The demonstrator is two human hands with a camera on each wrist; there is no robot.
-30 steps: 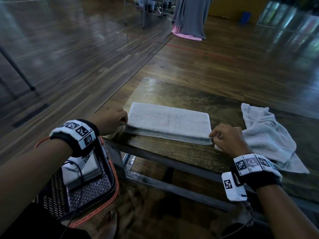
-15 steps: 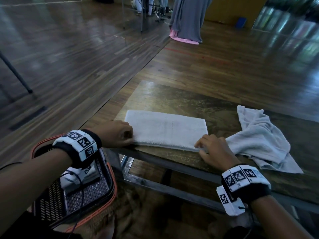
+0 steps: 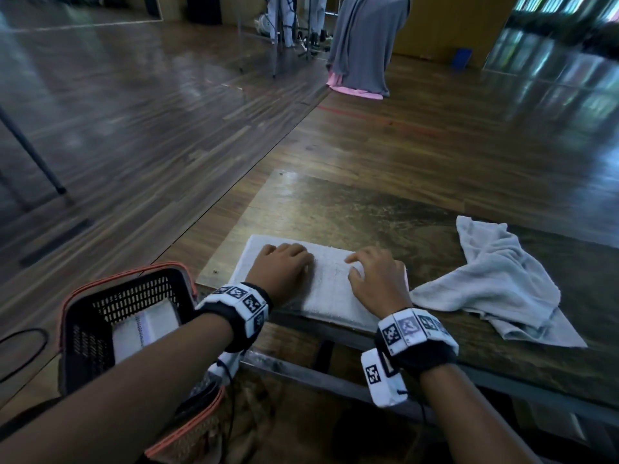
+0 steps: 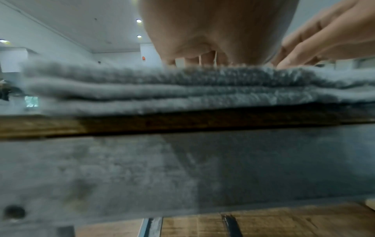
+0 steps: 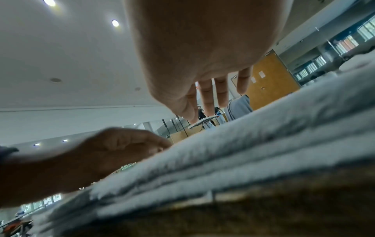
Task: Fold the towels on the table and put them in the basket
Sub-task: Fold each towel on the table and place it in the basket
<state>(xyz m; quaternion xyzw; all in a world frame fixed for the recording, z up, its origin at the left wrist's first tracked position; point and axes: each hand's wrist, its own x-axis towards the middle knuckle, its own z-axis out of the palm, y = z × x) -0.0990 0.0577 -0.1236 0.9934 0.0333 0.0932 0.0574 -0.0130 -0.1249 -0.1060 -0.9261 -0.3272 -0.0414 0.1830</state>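
Note:
A folded white towel (image 3: 331,289) lies at the near left edge of the wooden table (image 3: 351,209). Both hands rest on top of it. My left hand (image 3: 284,264) presses its left half with the fingers bent downward, and my right hand (image 3: 371,274) lies on its right half with relaxed fingers. The left wrist view shows the towel's stacked layers (image 4: 162,89) under the left hand (image 4: 213,32). In the right wrist view the right hand (image 5: 198,56) hovers low over the towel (image 5: 243,152). A crumpled grey-white towel (image 3: 495,283) lies to the right.
A black mesh basket (image 3: 100,316) with an orange rim stands on the floor left of the table, with a folded towel (image 3: 144,329) inside. A dark stand leg (image 3: 30,152) crosses the floor at far left. A grey draped cloth (image 3: 365,45) stands far behind.
Both hands have moved from the towel's left and right ends onto its top surface. The towel has stayed in place at the table's near edge.

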